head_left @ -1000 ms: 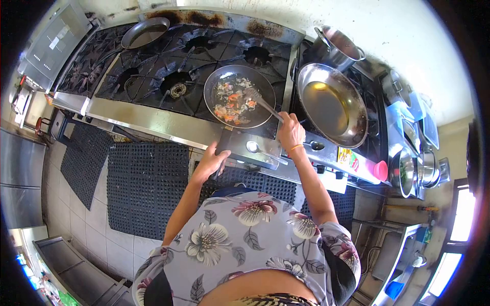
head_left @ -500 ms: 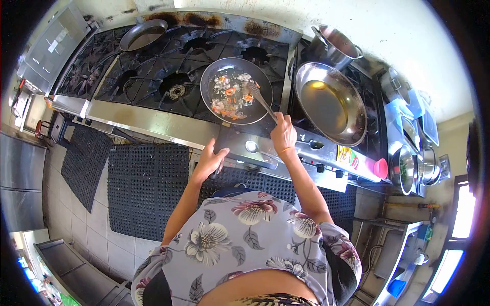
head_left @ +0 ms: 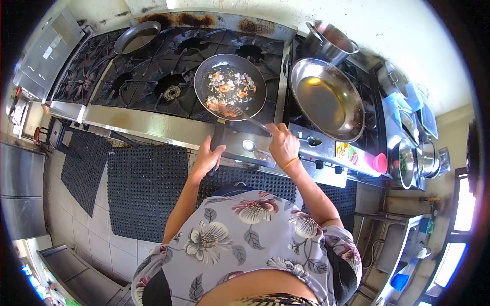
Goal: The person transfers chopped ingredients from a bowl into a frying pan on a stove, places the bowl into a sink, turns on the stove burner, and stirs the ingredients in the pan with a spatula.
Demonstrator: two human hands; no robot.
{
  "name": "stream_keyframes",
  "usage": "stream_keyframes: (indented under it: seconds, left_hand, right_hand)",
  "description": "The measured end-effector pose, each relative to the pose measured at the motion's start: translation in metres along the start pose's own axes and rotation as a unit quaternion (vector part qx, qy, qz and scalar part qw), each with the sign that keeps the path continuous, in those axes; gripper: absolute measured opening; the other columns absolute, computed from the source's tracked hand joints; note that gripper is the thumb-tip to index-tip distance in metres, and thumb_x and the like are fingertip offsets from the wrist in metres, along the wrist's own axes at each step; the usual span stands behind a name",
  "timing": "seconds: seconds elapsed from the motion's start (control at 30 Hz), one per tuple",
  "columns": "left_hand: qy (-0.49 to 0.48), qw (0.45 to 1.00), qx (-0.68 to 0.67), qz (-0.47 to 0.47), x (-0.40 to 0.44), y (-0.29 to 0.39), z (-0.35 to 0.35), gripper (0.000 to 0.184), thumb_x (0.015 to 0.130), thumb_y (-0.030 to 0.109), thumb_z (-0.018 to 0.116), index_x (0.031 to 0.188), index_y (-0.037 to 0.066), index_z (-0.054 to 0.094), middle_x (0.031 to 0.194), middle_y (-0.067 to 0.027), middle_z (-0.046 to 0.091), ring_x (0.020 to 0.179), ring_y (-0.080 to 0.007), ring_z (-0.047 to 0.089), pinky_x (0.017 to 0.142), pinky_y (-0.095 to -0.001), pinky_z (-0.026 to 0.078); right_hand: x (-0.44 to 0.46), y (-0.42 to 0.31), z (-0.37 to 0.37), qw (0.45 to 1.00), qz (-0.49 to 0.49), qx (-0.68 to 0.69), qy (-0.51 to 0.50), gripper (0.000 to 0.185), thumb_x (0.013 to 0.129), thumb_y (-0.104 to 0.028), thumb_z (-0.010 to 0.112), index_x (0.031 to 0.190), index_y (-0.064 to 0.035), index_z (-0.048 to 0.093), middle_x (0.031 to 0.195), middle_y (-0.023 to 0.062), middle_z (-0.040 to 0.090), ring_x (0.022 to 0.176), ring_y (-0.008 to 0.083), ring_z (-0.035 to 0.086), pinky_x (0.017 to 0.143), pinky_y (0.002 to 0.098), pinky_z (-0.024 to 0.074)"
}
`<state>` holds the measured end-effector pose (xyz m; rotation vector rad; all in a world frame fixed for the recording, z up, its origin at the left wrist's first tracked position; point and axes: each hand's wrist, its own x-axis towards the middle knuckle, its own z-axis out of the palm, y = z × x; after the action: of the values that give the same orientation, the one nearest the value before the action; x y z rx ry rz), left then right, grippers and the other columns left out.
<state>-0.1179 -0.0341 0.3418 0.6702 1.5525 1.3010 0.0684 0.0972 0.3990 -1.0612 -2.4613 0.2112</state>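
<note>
A dark frying pan point(head_left: 258, 104) sits on the stove, holding loose chopped food point(head_left: 224, 87) in white and orange-red bits. My left hand point(head_left: 206, 157) is closed around the pan's black handle, below the stove's front edge. In my right hand point(head_left: 284, 145) is the shaft of a metal slotted spoon point(head_left: 255, 122). Its perforated head lies among the food at the pan's near side. A spoon point(head_left: 249, 146) rests on the steel front ledge between my hands.
Right of the frying pan stands a large steel pan point(head_left: 352, 120) with yellowish liquid, and behind it a steel pot point(head_left: 334, 48). Another dark pan point(head_left: 138, 38) sits at the back left. A yellow packet point(head_left: 346, 152) and pink container point(head_left: 380, 163) line the right ledge.
My right hand has moved the slotted spoon's head from the pan's right side to its near side. The food is spread differently. My left hand stays on the handle.
</note>
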Motion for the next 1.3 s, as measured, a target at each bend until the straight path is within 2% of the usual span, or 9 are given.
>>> stream_keyframes:
  seconds: [0.13, 0.27, 0.4, 0.77, 1.0, 1.1, 1.3]
  left_hand:
    - [0.003, 1.0, 0.004, -0.004, 0.0, 0.002, 0.001, 0.026, 0.08, 0.012, 0.058, 0.094, 0.001, 0.04, 0.049, -0.0018, 0.045, 0.034, -0.01, 0.041, 0.03, -0.0251, 0.032]
    - [0.009, 1.0, 0.011, -0.009, 0.002, 0.001, 0.002, 0.027, 0.08, 0.012, 0.058, 0.096, 0.0, 0.039, 0.049, -0.0014, 0.044, 0.034, -0.0098, 0.041, 0.03, -0.025, 0.032]
    - [0.023, 0.999, 0.028, 0.007, 0.004, -0.003, 0.005, 0.031, 0.08, 0.013, 0.059, 0.098, -0.002, 0.039, 0.048, -0.0015, 0.044, 0.034, -0.0095, 0.041, 0.031, -0.0251, 0.032]
    - [0.053, 0.998, 0.046, -0.002, 0.003, 0.0, 0.016, 0.043, 0.078, 0.014, 0.06, 0.109, -0.006, 0.037, 0.053, -0.0035, 0.048, 0.036, -0.0099, 0.043, 0.032, -0.0252, 0.033]
    - [0.058, 0.998, 0.029, -0.012, 0.001, 0.009, 0.029, 0.031, 0.078, 0.013, 0.059, 0.099, -0.001, 0.042, 0.055, -0.0028, 0.048, 0.037, -0.0096, 0.043, 0.033, -0.0253, 0.034]
    - [0.06, 0.998, 0.01, -0.006, 0.003, 0.004, 0.032, 0.026, 0.078, 0.013, 0.059, 0.094, 0.002, 0.042, 0.054, -0.0017, 0.046, 0.037, -0.0094, 0.043, 0.032, -0.025, 0.034]
    - [0.041, 0.998, -0.021, -0.036, 0.001, 0.015, 0.035, 0.021, 0.08, 0.015, 0.057, 0.086, 0.004, 0.039, 0.053, -0.0015, 0.044, 0.037, -0.0094, 0.042, 0.032, -0.0244, 0.035]
  right_hand:
    - [0.011, 0.017, -0.002, 0.998, 0.007, -0.066, -0.007, 0.025, 0.069, -0.001, 0.051, 0.091, -0.0119, 0.057, 0.077, 0.0098, 0.052, 0.072, 0.0295, 0.058, 0.06, 0.0396, 0.0463]
    - [0.024, 0.03, 0.01, 0.995, 0.02, -0.102, 0.004, 0.026, 0.07, 0.001, 0.051, 0.096, -0.0049, 0.048, 0.086, 0.0152, 0.048, 0.078, 0.0317, 0.057, 0.062, 0.0379, 0.0495]
    - [0.038, 0.034, 0.026, 0.994, 0.049, -0.101, 0.009, 0.03, 0.069, 0.002, 0.052, 0.098, -0.0013, 0.047, 0.09, 0.0166, 0.047, 0.084, 0.0323, 0.055, 0.065, 0.0364, 0.0496]
    - [0.07, 0.045, 0.055, 0.992, 0.032, -0.124, -0.011, 0.025, 0.073, -0.001, 0.054, 0.098, -0.0025, 0.047, 0.093, 0.016, 0.048, 0.086, 0.0302, 0.056, 0.066, 0.0337, 0.0514]
    - [0.052, 0.043, 0.032, 0.988, 0.013, -0.15, -0.023, 0.016, 0.074, -0.009, 0.055, 0.088, -0.0037, 0.05, 0.086, 0.013, 0.05, 0.08, 0.0275, 0.059, 0.061, 0.034, 0.0512]
    - [0.042, 0.034, 0.014, 0.992, 0.016, -0.119, -0.024, 0.013, 0.069, -0.007, 0.055, 0.081, -0.0061, 0.051, 0.082, 0.014, 0.051, 0.073, 0.0305, 0.059, 0.061, 0.0407, 0.0487]
    - [0.036, -0.004, -0.017, 0.996, 0.005, -0.038, -0.086, 0.015, 0.069, -0.007, 0.052, 0.084, -0.0046, 0.053, 0.08, 0.0155, 0.053, 0.069, 0.033, 0.059, 0.061, 0.0418, 0.048]
